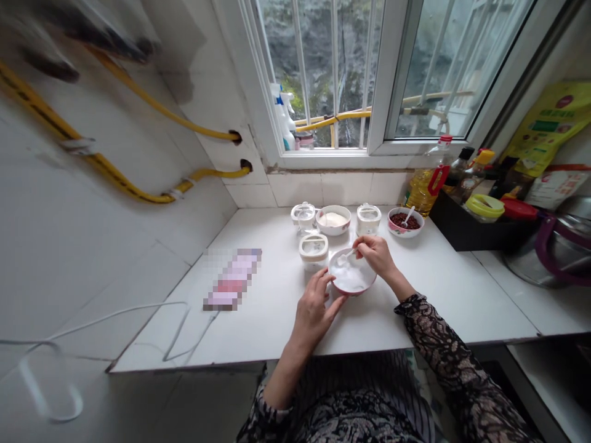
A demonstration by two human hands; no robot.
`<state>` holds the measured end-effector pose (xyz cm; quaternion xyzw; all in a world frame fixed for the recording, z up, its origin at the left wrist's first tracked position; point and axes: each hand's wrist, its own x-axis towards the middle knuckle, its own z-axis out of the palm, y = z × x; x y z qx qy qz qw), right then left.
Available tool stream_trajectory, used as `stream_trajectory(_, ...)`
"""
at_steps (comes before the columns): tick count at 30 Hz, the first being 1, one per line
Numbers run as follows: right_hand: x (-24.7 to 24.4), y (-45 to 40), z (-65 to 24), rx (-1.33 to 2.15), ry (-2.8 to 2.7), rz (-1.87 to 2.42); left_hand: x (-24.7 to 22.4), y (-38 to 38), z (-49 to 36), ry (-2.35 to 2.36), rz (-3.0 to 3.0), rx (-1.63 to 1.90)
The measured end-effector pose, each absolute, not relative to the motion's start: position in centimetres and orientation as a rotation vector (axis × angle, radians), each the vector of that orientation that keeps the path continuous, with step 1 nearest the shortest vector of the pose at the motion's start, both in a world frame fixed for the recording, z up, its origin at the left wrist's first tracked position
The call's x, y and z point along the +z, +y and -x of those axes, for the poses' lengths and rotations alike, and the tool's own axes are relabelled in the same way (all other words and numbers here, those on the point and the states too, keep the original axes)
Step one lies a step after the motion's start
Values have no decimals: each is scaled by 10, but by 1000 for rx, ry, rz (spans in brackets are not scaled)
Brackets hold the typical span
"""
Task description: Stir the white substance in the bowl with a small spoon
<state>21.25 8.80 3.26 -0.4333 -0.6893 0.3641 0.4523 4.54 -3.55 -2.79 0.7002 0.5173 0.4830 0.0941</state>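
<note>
A white bowl (pixel 355 278) with a pinkish outer side stands on the counter, holding a white substance. My left hand (pixel 314 304) steadies it, with the fingers at its left rim and the thumb along its near side. Pinched in my right hand (pixel 376 255) is a small white plastic spoon (pixel 343 259), its tip down in the white contents. Just behind and left of the bowl sits a clear lidded jar (pixel 314 249). Farther back are two similar jars (pixel 303 215) (pixel 368 218) and, between them, a bowl of pale grains or powder (pixel 333 220).
A floral bowl of dark red beans (pixel 405 221) with a spoon stands at the back right. Beyond it are an oil bottle (pixel 427 178), a black box of condiments (pixel 471 224) and a metal pot (pixel 530 261). Left lies a blurred-out device (pixel 233 280) with a white cable (pixel 178 358).
</note>
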Motion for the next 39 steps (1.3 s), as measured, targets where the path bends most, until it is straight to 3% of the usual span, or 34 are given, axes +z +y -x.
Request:
stream_trajectory(10,38,92,-213,1283,-1323,1015,-28,-36,-45,1537,-2071,1420)
stream_trajectory(17,41,88,-208,1309,-1282,924,-27,-35,-46,1539,-2090,1426)
stream_trajectory(21,39,80,-196,1091,-1506,852,-28,-35,-46,1544,-2085,1425)
stream_trajectory(27,38,68,-185,333,-2087,681,-28,-35,-45,1537,-2094,1423)
stream_trajectory(39,32,85,-214,214,-2004,1057,-27,-36,-45,1537,-2085,1429)
